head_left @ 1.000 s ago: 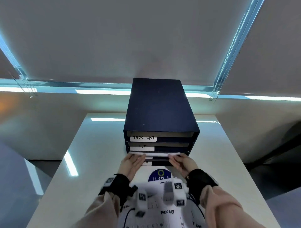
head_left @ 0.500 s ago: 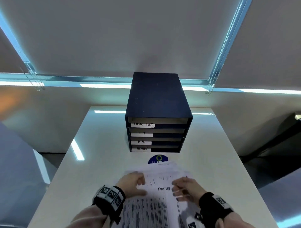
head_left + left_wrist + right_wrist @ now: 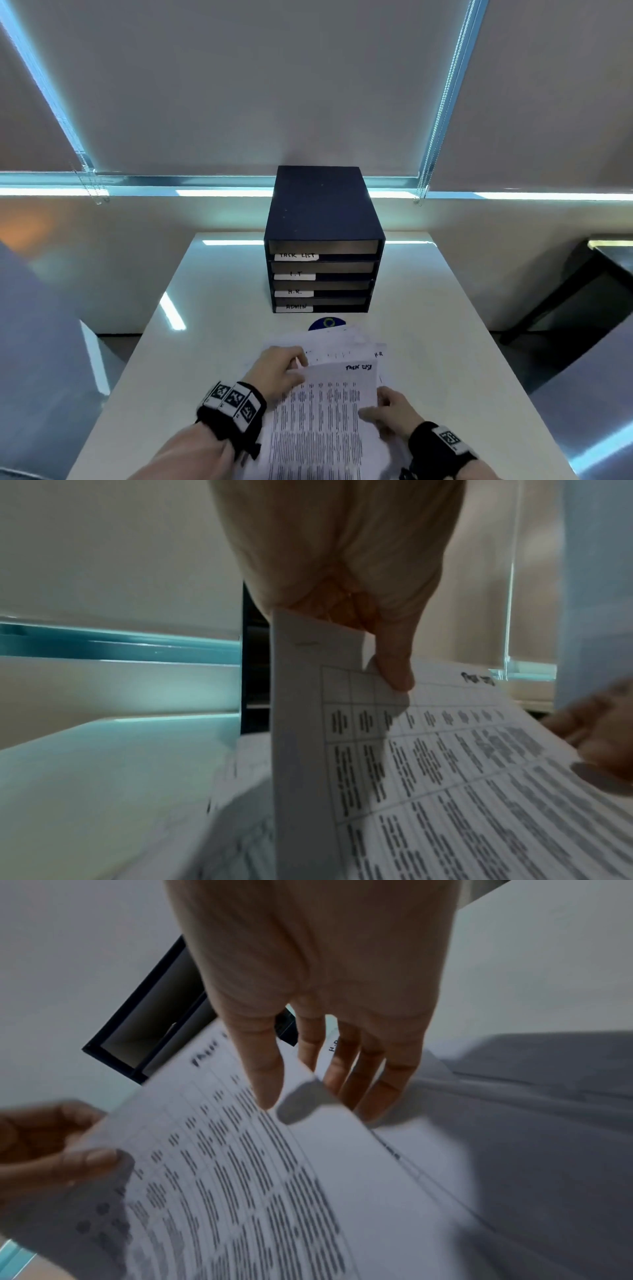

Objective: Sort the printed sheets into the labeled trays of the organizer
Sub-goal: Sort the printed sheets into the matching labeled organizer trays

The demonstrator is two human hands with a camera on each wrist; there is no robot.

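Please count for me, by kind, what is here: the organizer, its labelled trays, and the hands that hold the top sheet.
Organizer: 1
Labelled trays (TASK LIST, I.T, H.R., ADMIN): 4
Hands on the top sheet (left hand, right hand): 2
Total: 7

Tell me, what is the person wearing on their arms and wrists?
Both hands are bare. The left wrist band is black with white squares printed with black patterns. The right wrist band is black too, with one such square showing. Pale beige sleeves cover both arms.
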